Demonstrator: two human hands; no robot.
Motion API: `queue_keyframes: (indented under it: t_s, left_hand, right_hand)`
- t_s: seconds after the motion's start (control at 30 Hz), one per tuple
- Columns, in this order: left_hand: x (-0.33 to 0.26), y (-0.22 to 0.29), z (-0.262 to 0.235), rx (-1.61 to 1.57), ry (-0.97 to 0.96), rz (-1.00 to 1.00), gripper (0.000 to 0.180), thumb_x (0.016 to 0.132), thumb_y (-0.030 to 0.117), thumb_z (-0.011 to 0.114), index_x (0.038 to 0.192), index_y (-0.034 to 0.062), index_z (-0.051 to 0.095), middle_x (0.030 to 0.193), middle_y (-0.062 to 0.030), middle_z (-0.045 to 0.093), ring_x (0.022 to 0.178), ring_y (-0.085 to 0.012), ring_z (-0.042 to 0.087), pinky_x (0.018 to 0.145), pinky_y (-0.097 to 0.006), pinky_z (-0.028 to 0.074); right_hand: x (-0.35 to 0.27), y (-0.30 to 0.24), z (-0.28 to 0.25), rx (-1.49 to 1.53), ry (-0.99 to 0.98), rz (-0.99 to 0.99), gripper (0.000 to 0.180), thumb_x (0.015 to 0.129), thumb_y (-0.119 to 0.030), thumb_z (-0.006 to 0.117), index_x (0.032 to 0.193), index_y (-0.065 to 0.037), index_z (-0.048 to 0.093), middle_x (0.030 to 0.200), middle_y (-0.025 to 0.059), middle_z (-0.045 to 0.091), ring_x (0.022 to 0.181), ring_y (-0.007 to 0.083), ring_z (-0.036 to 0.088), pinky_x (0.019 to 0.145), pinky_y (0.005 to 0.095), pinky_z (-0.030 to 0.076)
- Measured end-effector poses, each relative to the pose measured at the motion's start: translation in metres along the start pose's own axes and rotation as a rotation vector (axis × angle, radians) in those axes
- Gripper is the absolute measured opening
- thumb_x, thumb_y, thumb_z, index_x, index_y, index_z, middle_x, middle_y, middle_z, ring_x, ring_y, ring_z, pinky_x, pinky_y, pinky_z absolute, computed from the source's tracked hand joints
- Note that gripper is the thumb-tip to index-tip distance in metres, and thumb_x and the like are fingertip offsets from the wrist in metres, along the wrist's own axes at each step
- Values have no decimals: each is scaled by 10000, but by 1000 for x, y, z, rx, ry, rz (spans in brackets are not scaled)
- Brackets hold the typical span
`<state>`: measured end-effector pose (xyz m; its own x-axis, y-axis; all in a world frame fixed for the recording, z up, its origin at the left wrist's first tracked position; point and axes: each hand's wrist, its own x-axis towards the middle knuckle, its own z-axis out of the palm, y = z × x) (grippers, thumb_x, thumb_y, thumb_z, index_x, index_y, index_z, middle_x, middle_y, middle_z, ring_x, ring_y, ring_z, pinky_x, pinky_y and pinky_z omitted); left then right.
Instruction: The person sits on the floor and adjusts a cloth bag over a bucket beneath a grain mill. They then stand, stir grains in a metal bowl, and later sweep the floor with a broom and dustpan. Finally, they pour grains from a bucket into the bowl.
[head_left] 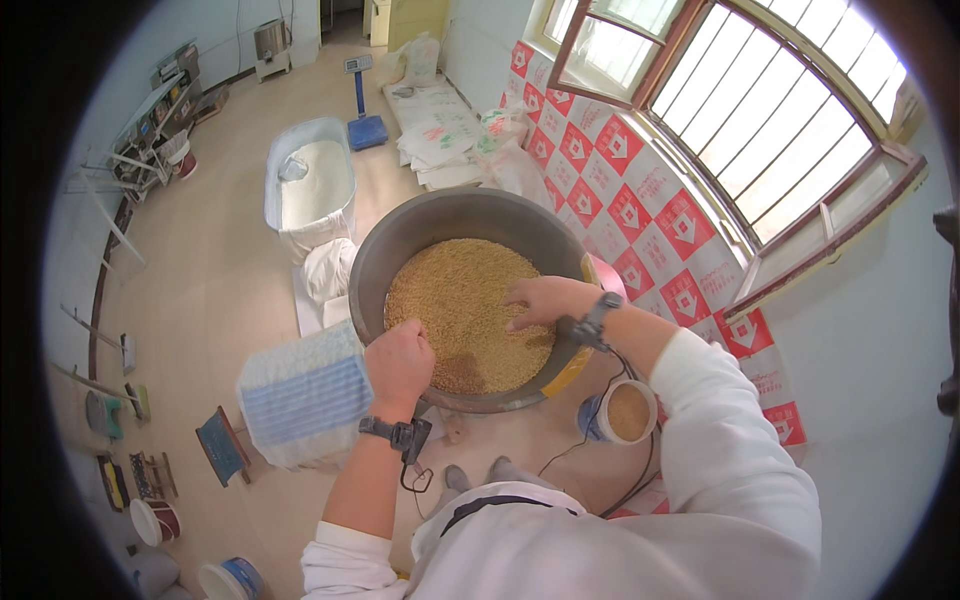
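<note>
A large dark grey tub point(400, 228) stands before me, holding a bed of yellow-brown grain point(460, 280). My right hand point(548, 300) reaches over its right side with fingers apart, low over the grain or touching it. My left hand point(400, 362) is closed in a fist at the near left edge of the tub; whatever it holds, if anything, is hidden. A darker patch shows in the grain near the tub's front. Both wrists wear black straps with small devices.
Right of my feet stands a bucket point(628, 412) of similar grain, with black cables beside it. A blue-and-white striped cloth point(305, 395) covers something at the left. Beyond are a pale blue basin point(275, 180) of white contents, a blue platform scale point(367, 131) and stacked sacks point(440, 140).
</note>
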<state>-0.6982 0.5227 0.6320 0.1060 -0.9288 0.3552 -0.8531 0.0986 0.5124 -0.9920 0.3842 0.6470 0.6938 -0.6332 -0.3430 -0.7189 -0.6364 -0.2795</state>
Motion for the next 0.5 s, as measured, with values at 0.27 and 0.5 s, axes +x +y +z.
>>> queue_keyframes:
  t_s: [0.27,0.5]
  left_hand:
    - [-2,0,1,-26,5,-25,148,880,143,568,814,91,691,788,-168,699,751,-409,675,668,-524,509]
    - [-1,-2,2,9,3,-5,163,884,142,557,820,96,699,772,-171,693,744,-409,674,678,-520,514]
  right_hand:
    - [-122,-77,41,215,185,216,367,1000,-382,637,1181,-83,753,1265,130,727,1258,336,620,1103,482,468]
    - [-179,-122,125,224,927,268,446,1001,-282,663,1393,-71,629,1475,107,592,1341,298,568,1152,490,436]
